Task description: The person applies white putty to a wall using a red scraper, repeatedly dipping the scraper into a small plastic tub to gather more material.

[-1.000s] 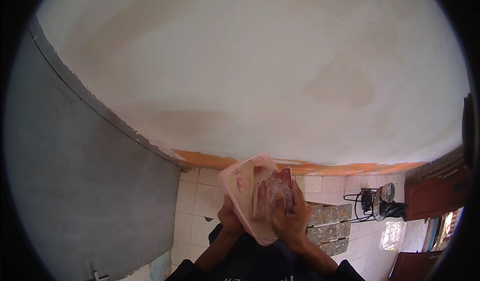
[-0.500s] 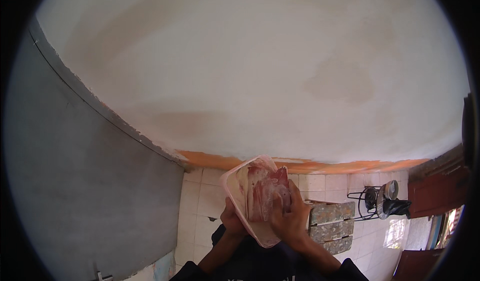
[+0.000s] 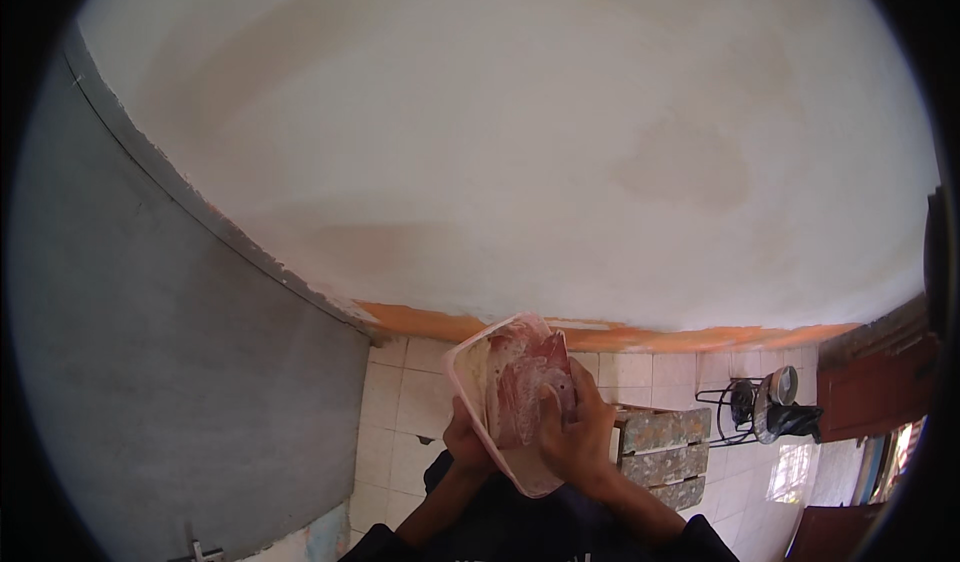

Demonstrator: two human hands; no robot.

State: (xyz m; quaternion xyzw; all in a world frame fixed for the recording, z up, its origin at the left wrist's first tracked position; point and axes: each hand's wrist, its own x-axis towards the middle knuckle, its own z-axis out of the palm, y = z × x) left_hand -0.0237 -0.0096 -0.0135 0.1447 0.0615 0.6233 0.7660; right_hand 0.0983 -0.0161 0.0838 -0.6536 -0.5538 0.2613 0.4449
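My left hand (image 3: 466,444) grips a shallow, pale pink plastic tray (image 3: 528,470) by its left side, fingers out of sight beneath it. The tray is tilted and holds some whitish paste. In my right hand (image 3: 585,442) is a flat, dark red putty spreader (image 3: 522,392), smeared with white paste. My thumb lies on its face, and the blade is over the tray's inside. Whether the blade touches the tray's bottom I cannot tell. Both hands are low in front of my body, just short of the wall.
A whitish wall (image 3: 520,142) with damp-looking beige patches fills the view ahead, an orange strip (image 3: 700,340) along its foot. On the left is a grey door (image 3: 200,362). A paint-spattered wooden stool (image 3: 665,452) stands at right, with a metal-framed chair (image 3: 735,402) bearing a bowl (image 3: 783,385) beyond.
The spreader has shifted slightly left within the tray, and the paste on its face looks redistributed. Both hands keep their holds.
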